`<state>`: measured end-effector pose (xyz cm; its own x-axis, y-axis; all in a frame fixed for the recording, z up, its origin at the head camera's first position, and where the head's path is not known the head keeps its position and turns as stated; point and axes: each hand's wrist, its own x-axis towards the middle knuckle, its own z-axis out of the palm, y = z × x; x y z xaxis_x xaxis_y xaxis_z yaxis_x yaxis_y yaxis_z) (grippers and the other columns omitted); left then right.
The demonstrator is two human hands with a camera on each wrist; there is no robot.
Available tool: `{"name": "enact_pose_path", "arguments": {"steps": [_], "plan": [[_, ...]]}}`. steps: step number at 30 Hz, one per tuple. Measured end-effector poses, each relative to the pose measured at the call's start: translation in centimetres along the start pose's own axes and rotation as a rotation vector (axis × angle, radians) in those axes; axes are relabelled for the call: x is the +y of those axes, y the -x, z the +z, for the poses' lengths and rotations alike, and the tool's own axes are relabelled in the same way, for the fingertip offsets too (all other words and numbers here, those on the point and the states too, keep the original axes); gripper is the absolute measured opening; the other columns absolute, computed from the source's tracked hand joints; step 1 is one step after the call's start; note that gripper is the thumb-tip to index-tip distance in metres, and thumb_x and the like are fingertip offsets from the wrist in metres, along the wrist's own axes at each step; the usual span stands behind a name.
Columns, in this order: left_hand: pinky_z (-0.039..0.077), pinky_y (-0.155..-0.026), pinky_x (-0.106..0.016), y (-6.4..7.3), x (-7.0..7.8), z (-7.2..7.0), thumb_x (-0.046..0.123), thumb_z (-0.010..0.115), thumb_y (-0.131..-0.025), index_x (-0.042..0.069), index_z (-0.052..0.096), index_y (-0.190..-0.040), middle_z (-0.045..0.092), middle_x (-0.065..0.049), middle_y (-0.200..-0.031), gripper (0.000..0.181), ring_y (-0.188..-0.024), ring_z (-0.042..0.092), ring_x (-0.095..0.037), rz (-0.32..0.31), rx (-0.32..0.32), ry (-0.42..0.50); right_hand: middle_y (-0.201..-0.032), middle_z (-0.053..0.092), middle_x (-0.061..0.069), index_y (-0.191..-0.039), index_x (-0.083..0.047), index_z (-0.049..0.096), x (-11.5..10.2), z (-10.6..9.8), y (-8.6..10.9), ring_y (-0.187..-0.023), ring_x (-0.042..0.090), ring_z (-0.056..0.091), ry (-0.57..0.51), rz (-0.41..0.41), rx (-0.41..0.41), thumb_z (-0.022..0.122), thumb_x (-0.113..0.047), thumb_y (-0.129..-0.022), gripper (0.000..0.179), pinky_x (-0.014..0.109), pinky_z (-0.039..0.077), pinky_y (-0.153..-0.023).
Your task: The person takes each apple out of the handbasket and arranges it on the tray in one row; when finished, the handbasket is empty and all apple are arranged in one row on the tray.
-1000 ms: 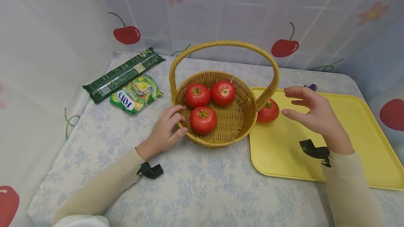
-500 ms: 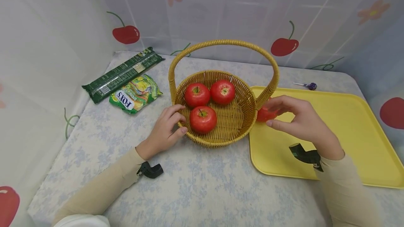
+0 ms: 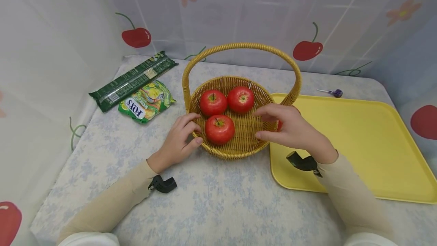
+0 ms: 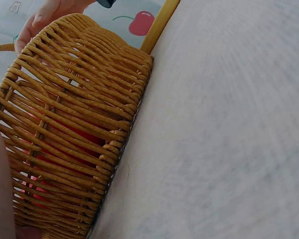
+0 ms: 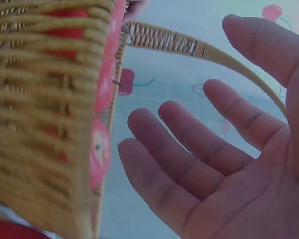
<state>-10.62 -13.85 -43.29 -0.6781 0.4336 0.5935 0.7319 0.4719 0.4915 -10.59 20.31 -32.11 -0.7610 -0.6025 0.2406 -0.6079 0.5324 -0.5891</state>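
A wicker basket (image 3: pixel 250 128) with a tall arched handle holds three red apples: one at the back left (image 3: pixel 213 103), one at the back right (image 3: pixel 241 100) and one in front (image 3: pixel 220 130). My left hand (image 3: pixel 177 139) grips the basket's left rim, fingers over the edge and thumb low on the outside. Over the right side of the basket hovers my right hand (image 3: pixel 290 128), its fingers spread and holding nothing; the right wrist view shows the bare palm (image 5: pixel 239 199). Another red apple (image 3: pixel 280 125) is mostly hidden behind this hand, at the tray's left edge.
A yellow tray (image 3: pixel 362 143) lies right of the basket. Behind it is a purple-wrapped lollipop (image 3: pixel 336 93). A long dark green packet (image 3: pixel 133 81) and a green Fox's sweets bag (image 3: pixel 148 101) lie at the back left.
My right hand has moved left from above the tray, past the apple there, to over the basket's right rim. My left hand and the basket have stayed put.
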Motion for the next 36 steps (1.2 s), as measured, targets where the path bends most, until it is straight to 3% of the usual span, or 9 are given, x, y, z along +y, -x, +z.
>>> {"name": "enact_pose_path", "arguments": {"steps": [10, 20, 28, 36], "plan": [[0.043, -0.099, -0.055, 0.0, -0.1, 0.0, 0.065, 0.033, -0.104, 0.007, 0.062, -0.095, 0.058, -0.022, -0.133, 0.065, -0.115, 0.056, -0.04, 0.001, 0.003, 0.001, -0.121, 0.071, 0.009, -0.123, -0.008, 0.067, -0.2, 3.0, -3.5, -0.109, 0.025, 0.068, -0.093, 0.036, -0.077, 0.084, -0.02, -0.085, 0.044, 0.045, 0.055, -0.095], [0.043, -0.099, -0.055, -0.2, -0.1, -0.1, 0.065, 0.033, -0.104, 0.008, 0.062, -0.095, 0.058, -0.021, -0.133, 0.065, -0.115, 0.056, -0.041, 0.0, 0.004, 0.001, -0.133, 0.066, 0.003, -0.133, -0.012, 0.063, -0.7, 5.4, -5.7, -0.127, 0.023, 0.058, -0.042, 0.084, -0.177, 0.081, -0.027, -0.086, 0.052, 0.048, 0.048, -0.109], [0.043, -0.098, -0.055, 0.0, -0.1, 0.0, 0.065, 0.033, -0.104, 0.008, 0.062, -0.095, 0.059, -0.022, -0.132, 0.065, -0.114, 0.056, -0.041, -0.003, 0.001, 0.001, -0.139, 0.06, 0.006, -0.139, -0.014, 0.058, -0.7, 6.9, -6.1, -0.128, 0.024, 0.056, -0.056, 0.082, -0.224, 0.082, -0.025, -0.086, 0.06, 0.048, 0.051, -0.105], [0.044, -0.098, -0.055, 0.0, -0.2, 0.0, 0.065, 0.034, -0.104, 0.008, 0.062, -0.095, 0.059, -0.021, -0.133, 0.064, -0.114, 0.056, -0.04, -0.002, 0.0, -0.004, -0.14, 0.058, 0.01, -0.139, -0.014, 0.058, -0.4, 7.4, -5.8, -0.129, 0.027, 0.056, -0.092, 0.072, -0.218, 0.083, -0.02, -0.086, 0.059, 0.051, 0.05, -0.106]]}}
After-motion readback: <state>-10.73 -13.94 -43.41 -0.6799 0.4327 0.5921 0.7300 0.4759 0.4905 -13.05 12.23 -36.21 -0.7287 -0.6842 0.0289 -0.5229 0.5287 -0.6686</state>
